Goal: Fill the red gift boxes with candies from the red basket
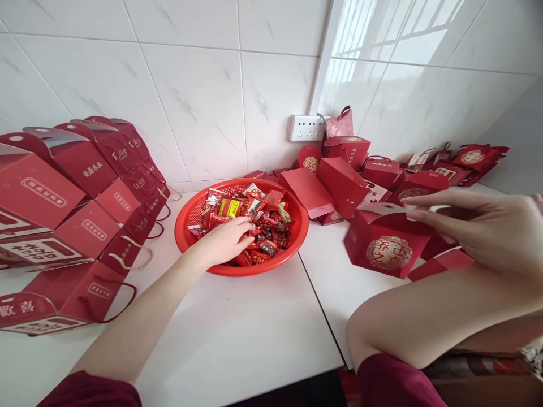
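Observation:
A red plastic basket (181,226) full of wrapped candies (268,220) stands on the white counter. My left hand (227,240) reaches into it from the front, its fingers among the candies; whether they grip one is too hidden to tell. At the right, my right hand (487,226) pinches the top edge of a small dark red box (382,243) with a round gold emblem. That box hangs slightly tilted above the counter, right of the basket.
Rows of stacked red gift boxes (89,226) with cord handles fill the left side. Many loose red boxes (343,181) lie in a heap behind and right of the basket, by the tiled wall. A socket panel (306,129) sits on the wall.

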Tool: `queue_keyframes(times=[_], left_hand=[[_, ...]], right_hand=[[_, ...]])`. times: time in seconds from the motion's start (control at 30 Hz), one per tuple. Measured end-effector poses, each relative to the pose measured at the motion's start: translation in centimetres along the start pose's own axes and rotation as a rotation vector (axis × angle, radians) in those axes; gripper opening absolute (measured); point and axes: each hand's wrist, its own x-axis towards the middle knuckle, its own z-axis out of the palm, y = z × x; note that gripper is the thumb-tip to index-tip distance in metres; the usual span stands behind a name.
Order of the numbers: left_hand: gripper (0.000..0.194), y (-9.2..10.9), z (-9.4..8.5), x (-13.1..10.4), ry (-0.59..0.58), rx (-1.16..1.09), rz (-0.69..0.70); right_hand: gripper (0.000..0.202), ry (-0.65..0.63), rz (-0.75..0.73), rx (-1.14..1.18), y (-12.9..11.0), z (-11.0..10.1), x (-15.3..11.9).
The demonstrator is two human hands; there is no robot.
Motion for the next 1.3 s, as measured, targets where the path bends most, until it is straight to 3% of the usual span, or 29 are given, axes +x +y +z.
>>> queue_keyframes(times=[0.13, 0.23, 0.3, 0.37, 0.43, 0.57, 0.67, 0.83, 1.03, 1.13, 1.3], left_hand=[[0.045, 0.2, -0.5, -0.3, 0.393, -0.171, -0.012], [0.046, -0.6, -1.0, -0.6, 0.699, -0.320, 0.049], [0.055, -1.6, -1.3, -0.7, 0.798, -0.406, 0.132], [0.073, -2.7, -1.4, -0.9, 0.750, -0.462, 0.208], [0.091, -3.4, -1.3, -1.1, 0.608, -0.459, 0.224], [0.105, -3.8, -1.4, -1.6, 0.393, -0.348, 0.027], [0.098, -3.9, -1.7, -1.8, 0.327, -0.385, -0.038], [0.100, -3.6, -2.1, -1.8, 0.310, -0.371, 0.005], [0.095, -2.6, -2.2, -1.8, 0.281, -0.321, -0.006], [0.098, -2.5, -2.1, -1.8, 0.278, -0.300, -0.020], [0.098, -2.6, -1.9, -1.7, 0.303, -0.266, 0.015]], right_hand=[[0.022, 0.308, -0.333, 0.418, -5.0, 2.8, 0.5], [0.027, 0.262, -0.518, 0.651, -8.5, 7.3, 2.2], [0.025, 0.158, -0.570, 0.760, -10.4, 10.8, 3.2], [0.017, 0.043, -0.571, 0.797, -11.9, 14.1, 3.8], [0.014, -0.034, -0.548, 0.795, -12.8, 16.9, 3.9], [0.014, -0.191, -0.573, 0.852, -13.5, 19.5, 3.3], [0.014, -0.367, -0.532, 0.818, -13.8, 19.1, 2.8], [0.024, -0.631, -0.478, 0.560, -13.9, 17.3, 2.7], [0.025, -0.734, -0.425, 0.259, -13.2, 16.4, 3.3], [0.028, -0.866, -0.445, 0.157, -13.2, 15.9, 3.5], [0.029, -0.947, -0.503, 0.168, -13.3, 16.0, 3.5]])
